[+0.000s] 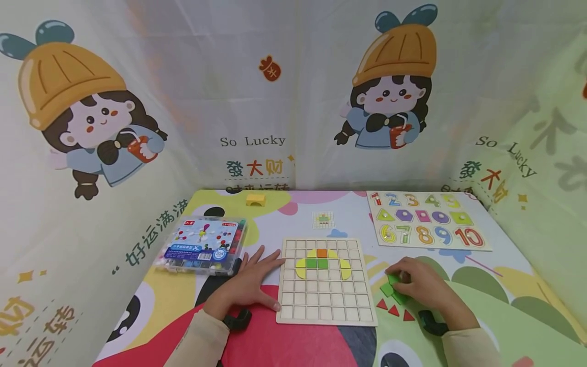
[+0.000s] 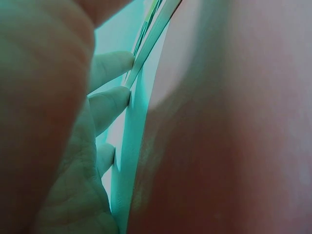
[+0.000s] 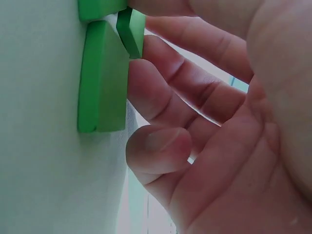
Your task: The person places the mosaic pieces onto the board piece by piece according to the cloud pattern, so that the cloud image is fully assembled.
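A wooden grid board point(image 1: 325, 300) lies on the table, holding an orange square tile point(image 1: 322, 253), two green square tiles point(image 1: 317, 263) side by side and several yellow curved-edge tiles point(image 1: 300, 268). My left hand point(image 1: 249, 280) is spread at the board's left side, its thumb and fingertips touching the edge; the left wrist view shows fingertips point(image 2: 122, 97) against that edge. To the right of the board, my right hand point(image 1: 419, 283) pinches a small green tile point(image 3: 131, 31) between thumb and fingers, tilted among other loose green tiles point(image 3: 105, 83). Three red triangle tiles point(image 1: 393, 310) lie just in front of them.
A small pattern card point(image 1: 323, 220) lies behind the board. Back left are a clear plastic box point(image 1: 202, 244) of coloured parts and a yellow arch block point(image 1: 256, 200). A number-and-shape puzzle board point(image 1: 426, 219) lies back right. Printed cloth walls point(image 1: 316, 168) surround the table.
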Motion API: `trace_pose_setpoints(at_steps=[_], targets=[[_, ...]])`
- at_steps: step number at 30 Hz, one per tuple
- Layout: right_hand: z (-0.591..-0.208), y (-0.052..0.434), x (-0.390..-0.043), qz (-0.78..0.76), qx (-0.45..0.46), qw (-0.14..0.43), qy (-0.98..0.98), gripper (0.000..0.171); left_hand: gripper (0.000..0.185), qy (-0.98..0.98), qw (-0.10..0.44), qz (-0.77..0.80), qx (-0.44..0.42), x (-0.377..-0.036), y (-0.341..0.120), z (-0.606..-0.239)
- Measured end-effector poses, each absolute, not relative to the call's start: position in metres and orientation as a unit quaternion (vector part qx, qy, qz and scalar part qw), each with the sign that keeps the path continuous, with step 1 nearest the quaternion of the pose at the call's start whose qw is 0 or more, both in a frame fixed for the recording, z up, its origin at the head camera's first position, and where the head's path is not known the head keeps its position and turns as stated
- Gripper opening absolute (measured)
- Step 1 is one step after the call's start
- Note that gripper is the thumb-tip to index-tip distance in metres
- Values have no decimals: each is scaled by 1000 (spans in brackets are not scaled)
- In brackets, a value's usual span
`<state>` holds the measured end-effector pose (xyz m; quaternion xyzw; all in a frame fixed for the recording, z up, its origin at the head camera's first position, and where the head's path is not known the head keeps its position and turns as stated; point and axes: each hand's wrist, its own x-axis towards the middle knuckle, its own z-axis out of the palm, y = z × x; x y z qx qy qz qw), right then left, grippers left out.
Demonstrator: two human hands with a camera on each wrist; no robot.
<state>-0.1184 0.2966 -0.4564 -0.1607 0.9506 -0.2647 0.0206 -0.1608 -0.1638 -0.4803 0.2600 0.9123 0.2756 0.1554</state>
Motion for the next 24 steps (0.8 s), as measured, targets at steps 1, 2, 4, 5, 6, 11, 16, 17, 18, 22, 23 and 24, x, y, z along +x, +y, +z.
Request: trace_pose_setpoints(at_steps=[1,2,4,5,6,11,16,17,18,22,23,24], targets=[[-457,297,-119,-262,-161,21,951,25,111,912,156,275,260,-161,-164,-480],[-457,297,-119,-259,-162,22,952,24,111,913,156,274,260,-161,-164,-480],[-457,297,-120,-255,-160,24,953,24,111,914,158,271,258,-161,-164,-481],[-458,297,-120,-255,-158,24,954,24,111,914,159,270,258,-162,-164,-481],[-458,297,-120,-256,-154,24,954,24,111,914,158,271,258,-162,-164,-481],[-455,295,-120,-259,-135,5,956,34,112,913,164,272,256,-161,-163,-480],[-446,286,-124,-265,-141,-25,953,33,111,913,167,272,253,-161,-164,-480],[-443,283,-125,-266,-146,-28,952,30,110,913,166,272,253,-161,-164,-480],[-441,281,-127,-268,-154,-31,951,29,110,914,167,271,252,-161,-164,-480],[-433,269,-133,-274,-193,-35,942,25,111,915,167,271,248,-161,-164,-480],[-432,266,-135,-276,-201,-31,939,24,111,915,168,271,248,-161,-164,-480],[-431,263,-137,-279,-209,-27,937,24,111,915,169,271,247,-161,-164,-480]])
